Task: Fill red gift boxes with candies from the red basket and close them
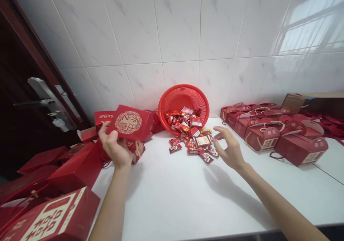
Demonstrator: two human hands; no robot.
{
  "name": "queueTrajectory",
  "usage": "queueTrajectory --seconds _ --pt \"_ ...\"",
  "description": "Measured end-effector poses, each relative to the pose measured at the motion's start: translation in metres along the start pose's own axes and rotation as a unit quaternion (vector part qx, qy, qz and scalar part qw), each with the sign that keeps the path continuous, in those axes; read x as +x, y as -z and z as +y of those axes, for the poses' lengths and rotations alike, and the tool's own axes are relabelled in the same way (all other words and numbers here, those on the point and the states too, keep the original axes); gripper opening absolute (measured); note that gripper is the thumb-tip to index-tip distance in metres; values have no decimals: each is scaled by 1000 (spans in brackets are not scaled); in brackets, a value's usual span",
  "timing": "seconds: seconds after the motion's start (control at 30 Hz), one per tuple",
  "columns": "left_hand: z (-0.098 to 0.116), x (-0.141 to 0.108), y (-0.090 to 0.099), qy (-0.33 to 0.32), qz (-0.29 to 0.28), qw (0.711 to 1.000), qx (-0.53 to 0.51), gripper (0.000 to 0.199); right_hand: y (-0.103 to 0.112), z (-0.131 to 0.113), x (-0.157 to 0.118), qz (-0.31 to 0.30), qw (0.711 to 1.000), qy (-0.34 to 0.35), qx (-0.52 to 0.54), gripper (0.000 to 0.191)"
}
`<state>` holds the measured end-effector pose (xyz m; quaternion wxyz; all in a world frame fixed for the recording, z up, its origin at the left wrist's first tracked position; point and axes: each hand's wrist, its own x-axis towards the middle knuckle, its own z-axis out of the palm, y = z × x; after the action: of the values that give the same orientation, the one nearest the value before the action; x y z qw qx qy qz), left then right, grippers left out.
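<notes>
My left hand [116, 145] is closed on a red gift box [131, 123] with a round floral print and gold Chinese characters, holding it tilted above the table. My right hand [229, 146] hovers just right of a pile of wrapped candies [206, 156], its fingers curved and apart with nothing seen between them. Those candies spill out of a red plastic basket [184, 89], which is tipped toward me against the wall. More candies [185, 121] lie inside it. A cream and gold packet [202, 141] rests on top of the pile, close to my right fingertips.
Several red gift boxes [262, 139] with rope handles stand in rows at the right. Behind them is a brown carton [294, 102]. Larger red boxes [72, 165] crowd the left side, near a dark door [16, 72]. A tiled wall [139, 29] backs the white table [166, 198].
</notes>
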<state>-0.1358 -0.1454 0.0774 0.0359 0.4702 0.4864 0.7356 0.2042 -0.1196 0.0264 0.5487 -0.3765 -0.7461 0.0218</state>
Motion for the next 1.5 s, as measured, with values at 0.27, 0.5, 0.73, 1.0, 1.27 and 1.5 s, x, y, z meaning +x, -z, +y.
queueTrajectory --seconds 0.27,0.5,0.73,1.0,1.27,1.5 --pt "-1 -68 -53 408 -245 846 -239 48 -40 -38 -14 -93 955 -100 263 53" --pt "-6 -88 -63 511 -389 751 -157 60 -35 -30 -26 -111 931 -181 298 55" --pt "-12 -82 -63 240 -290 926 -27 48 -45 -26 -28 -138 919 -264 257 40" --pt "3 -77 -50 103 -410 903 74 51 -47 -26 -34 -143 969 -178 99 29" --pt "-2 -79 -53 129 -337 932 23 38 -41 -35 -33 -241 965 18 101 48" --pt "-20 -74 -56 175 -317 932 15 26 -31 -36 -26 -264 940 -12 218 34"
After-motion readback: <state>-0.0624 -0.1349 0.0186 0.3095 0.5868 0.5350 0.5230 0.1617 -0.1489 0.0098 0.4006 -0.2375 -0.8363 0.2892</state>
